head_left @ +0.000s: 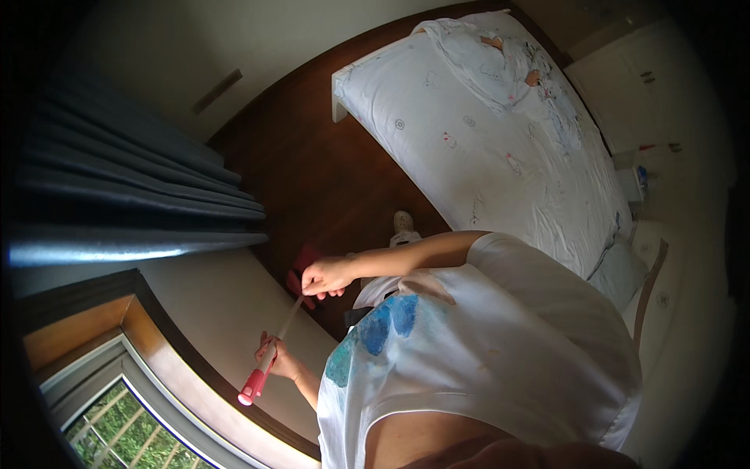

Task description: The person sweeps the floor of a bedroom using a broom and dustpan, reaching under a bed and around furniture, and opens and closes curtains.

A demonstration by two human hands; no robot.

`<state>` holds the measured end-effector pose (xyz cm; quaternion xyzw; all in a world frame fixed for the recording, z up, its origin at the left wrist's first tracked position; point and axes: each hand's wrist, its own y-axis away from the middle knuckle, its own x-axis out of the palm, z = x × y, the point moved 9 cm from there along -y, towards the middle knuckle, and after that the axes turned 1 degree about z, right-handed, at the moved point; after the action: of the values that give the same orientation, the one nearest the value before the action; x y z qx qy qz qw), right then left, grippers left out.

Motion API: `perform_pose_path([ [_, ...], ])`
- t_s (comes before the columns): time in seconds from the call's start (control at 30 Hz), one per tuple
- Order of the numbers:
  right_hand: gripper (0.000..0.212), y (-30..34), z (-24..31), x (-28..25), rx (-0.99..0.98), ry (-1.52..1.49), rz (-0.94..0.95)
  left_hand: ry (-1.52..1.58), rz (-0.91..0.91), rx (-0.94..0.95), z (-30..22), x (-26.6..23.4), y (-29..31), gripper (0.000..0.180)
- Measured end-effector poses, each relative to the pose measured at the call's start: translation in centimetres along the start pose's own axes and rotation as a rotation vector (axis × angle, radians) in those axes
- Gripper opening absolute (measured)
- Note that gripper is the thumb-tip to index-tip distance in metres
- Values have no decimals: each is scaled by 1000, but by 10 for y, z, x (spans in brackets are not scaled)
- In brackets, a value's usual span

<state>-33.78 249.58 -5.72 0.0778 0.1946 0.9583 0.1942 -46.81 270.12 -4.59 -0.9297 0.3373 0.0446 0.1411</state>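
A long pale stick point(291, 318) with a red-and-white grip point(255, 383) slants across the left of my body. My left hand point(283, 361) is closed around the grip near its top end. Farther down, my right hand point(328, 277) is closed on the stick, its arm reaching across in front of my shirt. Beyond the right hand, low by the floor, shows a red head point(306, 256). The right hand hides part of it, so I cannot tell whether it is a broom or a dustpan.
The brown floor point(312, 168) lies between a blue-grey curtain point(148, 195) and a bed with a white patterned sheet point(469, 148). A rumpled quilt point(500, 62) is at its far end. A window frame point(129, 363) is at lower left. My shoe point(402, 221) shows near the bed.
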Motion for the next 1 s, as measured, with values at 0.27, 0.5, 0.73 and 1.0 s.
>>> perform_pose_path([
  [0.27, 26, 149, -203, -94, 315, -67, -595, -24, 85, -9, 17, 5, -1, 18],
  [0.5, 20, 301, -312, -73, 513, 141, -894, -250, -66, 49, -5, 0, 33, 27],
  [0.73, 19, 420, -436, 21, 599, -561, -1143, -397, 159, 50, 9, 39, 77, 26],
  [1.0, 17, 497, -539, 123, 737, -667, -1233, -803, 953, -172, 87, 166, 139, 25],
])
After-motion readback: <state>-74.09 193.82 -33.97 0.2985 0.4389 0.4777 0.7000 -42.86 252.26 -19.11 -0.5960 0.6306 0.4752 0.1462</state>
